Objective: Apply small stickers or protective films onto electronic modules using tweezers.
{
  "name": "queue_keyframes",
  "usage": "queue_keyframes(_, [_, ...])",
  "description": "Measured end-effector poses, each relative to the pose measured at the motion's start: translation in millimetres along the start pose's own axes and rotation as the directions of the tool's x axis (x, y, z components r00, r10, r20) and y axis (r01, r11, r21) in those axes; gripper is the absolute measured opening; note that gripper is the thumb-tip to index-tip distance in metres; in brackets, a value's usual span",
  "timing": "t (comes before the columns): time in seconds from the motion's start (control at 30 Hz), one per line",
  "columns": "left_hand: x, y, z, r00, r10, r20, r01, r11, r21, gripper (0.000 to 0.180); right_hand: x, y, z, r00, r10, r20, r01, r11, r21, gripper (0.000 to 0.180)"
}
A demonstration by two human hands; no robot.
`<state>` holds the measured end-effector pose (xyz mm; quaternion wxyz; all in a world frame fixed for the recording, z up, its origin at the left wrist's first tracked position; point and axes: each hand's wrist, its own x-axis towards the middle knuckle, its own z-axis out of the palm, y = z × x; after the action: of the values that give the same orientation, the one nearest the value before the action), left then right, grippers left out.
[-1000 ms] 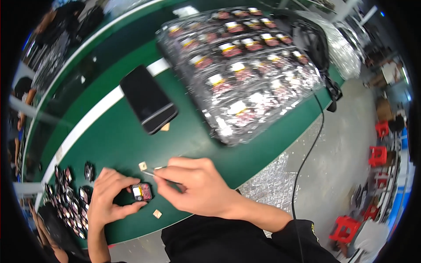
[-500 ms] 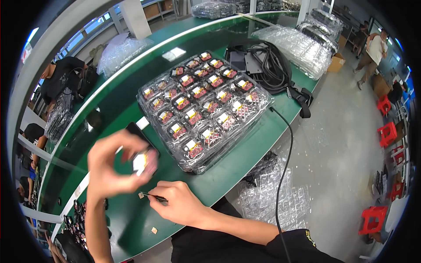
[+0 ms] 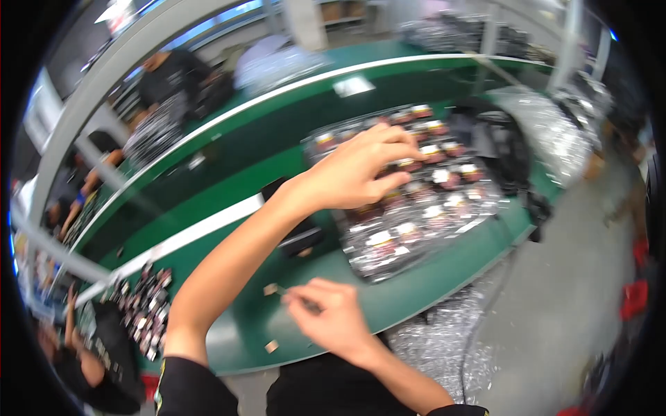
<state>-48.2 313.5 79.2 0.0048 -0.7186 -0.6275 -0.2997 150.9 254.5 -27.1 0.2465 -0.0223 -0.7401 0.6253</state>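
My left hand reaches over the clear plastic tray, fingers stretched and thumb apart, with no held thing visible. The tray has rows of pockets filled with small dark-red and black parts bearing white and yellow patches. Lower down, my right hand is closed on dark tweezers. A small tan square piece is at the tweezers' tip; blur hides whether they grip it. A second tan piece lies on the green table nearer me.
A black device lies left of the tray. Loose dark parts are heaped at the left. Beyond the tray's right side are a black bag with cable and clear plastic trays. More plastic lies on the floor. Other people work across the table.
My left hand has moved up and right from beside the tray to over it; the round part it held no longer shows in it. The view has swung left. My right hand still holds the tweezers.
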Motion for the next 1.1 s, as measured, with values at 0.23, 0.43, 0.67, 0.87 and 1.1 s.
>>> queue_keyframes(0.23, [-193.2,46.4,-108.2,0.867,-0.493,0.074,0.448,0.836,0.317,0.034,2.9,-12.5,-3.8,0.999,0.002,0.034,-0.002,1.000,-0.011,0.010])
queue_keyframes(0.43, [-308.6,110.2,-137.4,0.510,-0.860,-0.010,0.770,0.452,0.451,0.056,3.4,-11.3,0.7,0.995,-0.003,0.100,0.010,0.998,-0.067,0.012])
queue_keyframes(0.67, [-320.8,92.2,-92.3,0.629,-0.773,-0.082,0.746,0.570,0.344,0.040,5.9,-11.8,-3.9,1.000,0.031,0.001,-0.030,0.989,-0.148,0.011])
queue_keyframes(0.87, [-313.1,99.8,-67.0,0.726,-0.621,-0.296,0.684,0.696,0.220,0.023,1.7,6.2,7.4,0.994,-0.103,0.033,0.106,0.986,-0.130,0.010])
queue_keyframes(1.1, [-306.4,81.7,-36.3,0.827,-0.543,-0.144,0.549,0.836,0.006,0.024,3.5,10.6,15.2,1.000,-0.016,0.005,0.016,0.995,-0.100,0.016])
